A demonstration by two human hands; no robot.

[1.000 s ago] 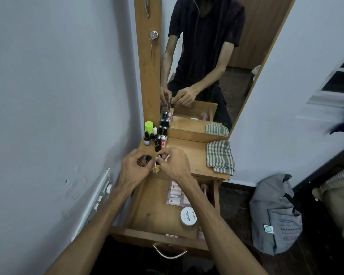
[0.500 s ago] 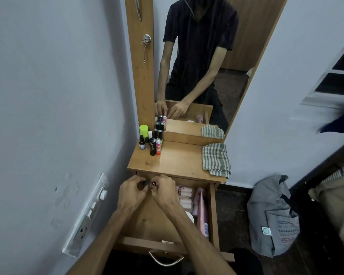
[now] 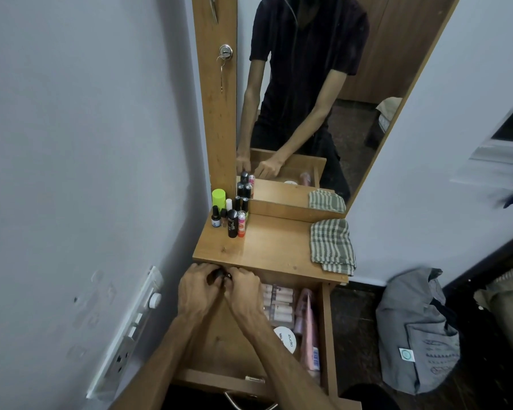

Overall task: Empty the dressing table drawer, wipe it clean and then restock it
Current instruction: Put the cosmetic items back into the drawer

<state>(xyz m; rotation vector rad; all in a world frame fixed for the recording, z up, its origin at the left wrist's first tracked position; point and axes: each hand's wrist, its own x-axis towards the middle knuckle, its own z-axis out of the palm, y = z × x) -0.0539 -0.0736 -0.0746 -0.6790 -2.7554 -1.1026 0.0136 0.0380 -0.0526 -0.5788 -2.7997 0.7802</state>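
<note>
While both hands work at the back-left corner of the open drawer:
Tabletop: bottle cluster at back left; checked cloth at right
Drawer contents: white jar, pink tube, sachets along right side
Left hand: fingers curled on small dark item
Right hand: fingers curled, pinching the same item
Obstruction: hands hide most of the item

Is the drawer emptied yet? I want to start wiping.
Not yet. The open drawer holds a white round tin, a pink tube and a row of small bottles along its right side.
</note>
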